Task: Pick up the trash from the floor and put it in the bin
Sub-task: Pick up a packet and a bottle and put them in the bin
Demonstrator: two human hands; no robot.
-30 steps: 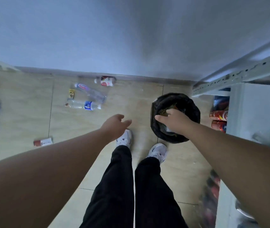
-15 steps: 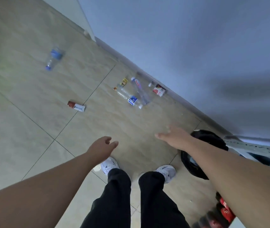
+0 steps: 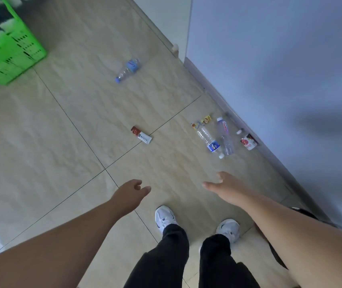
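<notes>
no text can be read with certainty. the clear bottle (image 3: 225, 134) by the wall carries a strip of pink lettering, too blurred to spell out. the blue label on the far bottle (image 3: 129, 69) shows a red scrawl, also unreadable. the red-and-white packet (image 3: 141, 135) has dark print on its white half, too small to make out. the white shoes (image 3: 165, 217) bear a dark swoosh mark.

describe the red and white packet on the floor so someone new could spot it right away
Start at the wall on the right and the cluster of bottles lying along its base. Move left across the tile seam to the flat packet, lying alone on bare floor. Unlike the clear bottles, it is small, opaque, dark red at one end and white at the other.
</notes>
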